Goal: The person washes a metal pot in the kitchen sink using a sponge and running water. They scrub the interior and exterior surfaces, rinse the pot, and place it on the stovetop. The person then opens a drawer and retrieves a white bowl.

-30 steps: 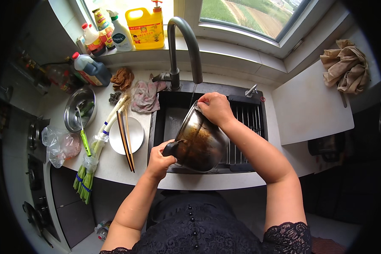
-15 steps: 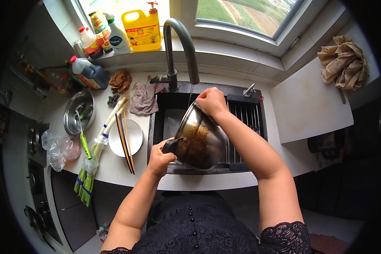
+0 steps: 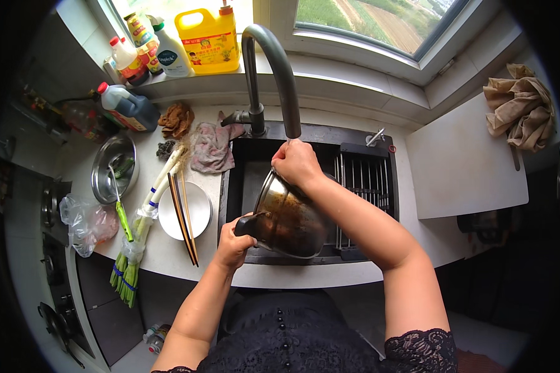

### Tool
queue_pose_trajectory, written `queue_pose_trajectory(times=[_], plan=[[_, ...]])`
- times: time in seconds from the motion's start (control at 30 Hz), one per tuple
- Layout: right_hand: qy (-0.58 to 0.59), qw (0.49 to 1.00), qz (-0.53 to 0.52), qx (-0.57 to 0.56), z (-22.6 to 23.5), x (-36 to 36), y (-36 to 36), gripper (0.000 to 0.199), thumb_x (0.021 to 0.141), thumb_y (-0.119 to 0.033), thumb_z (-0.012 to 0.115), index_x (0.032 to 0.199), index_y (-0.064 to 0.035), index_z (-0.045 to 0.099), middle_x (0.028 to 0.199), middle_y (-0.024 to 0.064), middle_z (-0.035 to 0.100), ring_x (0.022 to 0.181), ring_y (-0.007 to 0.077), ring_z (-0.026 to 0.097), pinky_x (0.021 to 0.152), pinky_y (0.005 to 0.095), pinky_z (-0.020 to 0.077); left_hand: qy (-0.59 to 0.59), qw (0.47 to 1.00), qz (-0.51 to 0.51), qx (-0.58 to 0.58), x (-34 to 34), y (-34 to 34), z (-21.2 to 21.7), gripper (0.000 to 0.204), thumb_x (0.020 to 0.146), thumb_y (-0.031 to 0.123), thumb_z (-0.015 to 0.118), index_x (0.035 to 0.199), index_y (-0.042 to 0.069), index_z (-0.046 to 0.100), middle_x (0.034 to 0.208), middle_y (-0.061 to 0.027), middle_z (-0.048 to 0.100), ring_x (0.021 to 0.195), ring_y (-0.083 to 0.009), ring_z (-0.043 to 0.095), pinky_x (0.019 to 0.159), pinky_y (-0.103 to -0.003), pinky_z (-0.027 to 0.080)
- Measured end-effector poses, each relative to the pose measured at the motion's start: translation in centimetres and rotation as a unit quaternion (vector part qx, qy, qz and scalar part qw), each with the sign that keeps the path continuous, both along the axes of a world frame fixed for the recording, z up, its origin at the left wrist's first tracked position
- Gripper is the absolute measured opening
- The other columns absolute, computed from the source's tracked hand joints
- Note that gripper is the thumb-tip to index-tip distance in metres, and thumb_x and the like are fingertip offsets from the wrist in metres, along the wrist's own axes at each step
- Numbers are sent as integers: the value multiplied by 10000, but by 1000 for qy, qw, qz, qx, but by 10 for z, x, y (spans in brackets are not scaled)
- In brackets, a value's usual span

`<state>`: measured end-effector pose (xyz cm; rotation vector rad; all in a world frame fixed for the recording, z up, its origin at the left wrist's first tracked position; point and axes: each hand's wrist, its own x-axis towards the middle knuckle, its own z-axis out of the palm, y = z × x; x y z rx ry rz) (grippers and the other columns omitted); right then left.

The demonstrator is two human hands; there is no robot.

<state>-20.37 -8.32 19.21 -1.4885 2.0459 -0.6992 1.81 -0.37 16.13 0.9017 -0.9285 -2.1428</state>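
Note:
A steel pot (image 3: 292, 227) with brown scorch marks hangs tilted over the black sink (image 3: 244, 171), its mouth turned to the left, away from me. My left hand (image 3: 233, 242) is closed round the pot's black handle (image 3: 247, 224). At the far end of the rim, my right hand (image 3: 297, 163) has its fingers curled tightly against the pot. Whether a cloth or a second handle lies under those fingers is hidden. The grey tap (image 3: 286, 87) arches over, its spout ending just above my right hand. The pot's inside is out of sight.
A drying rack (image 3: 367, 180) covers the sink's right side. Left of the sink lie a pink cloth (image 3: 213, 149), a white bowl (image 3: 196, 214) with chopsticks across it, and leeks (image 3: 144, 217). Behind them is a steel bowl (image 3: 99, 180). A white board (image 3: 466, 161) stands at right.
Both hands and the pot have come slightly nearer to me. My right hand has shifted down and left along the rim, bending more at the wrist. The view has tilted slightly.

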Motion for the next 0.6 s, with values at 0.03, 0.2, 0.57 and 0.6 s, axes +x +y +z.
queue_pose_trajectory(times=[0.03, 0.2, 0.57, 0.6], plan=[[-12, 1000, -17, 23, -4, -6, -5, 126, 708, -108, 601, 738, -34, 699, 816, 212, 661, 826, 371, 647, 789, 418, 516, -1, 1000, -1, 0, -2, 1, -1, 542, 597, -47, 520, 1136, -94, 559, 957, -50, 627, 818, -123, 581, 789, -223, 455], [-6, 992, -90, 88, -17, -33, -18, 107, 694, -87, 617, 739, -69, 712, 834, 192, 671, 834, 344, 657, 774, 393, 526, 7, 1000, -11, -4, -5, 0, 3, 553, 592, -48, 525, 1142, -94, 556, 960, -47, 626, 828, -121, 581, 794, -225, 454], [21, 990, -68, 120, -32, -55, -18, 105, 702, -104, 645, 762, -115, 731, 849, 152, 688, 828, 297, 669, 771, 374, 529, 5, 998, -39, -49, 6, 0, 2, 570, 584, -12, 557, 1148, -91, 563, 1013, -56, 627, 912, -124, 576, 847, -223, 428], [21, 985, -94, 140, -36, -60, -19, 97, 710, -97, 647, 759, -110, 730, 855, 147, 690, 832, 302, 667, 772, 373, 528, 4, 997, -47, -60, 8, -1, 5, 584, 581, 5, 563, 1155, -100, 556, 1039, -69, 630, 930, -134, 579, 873, -237, 427]])
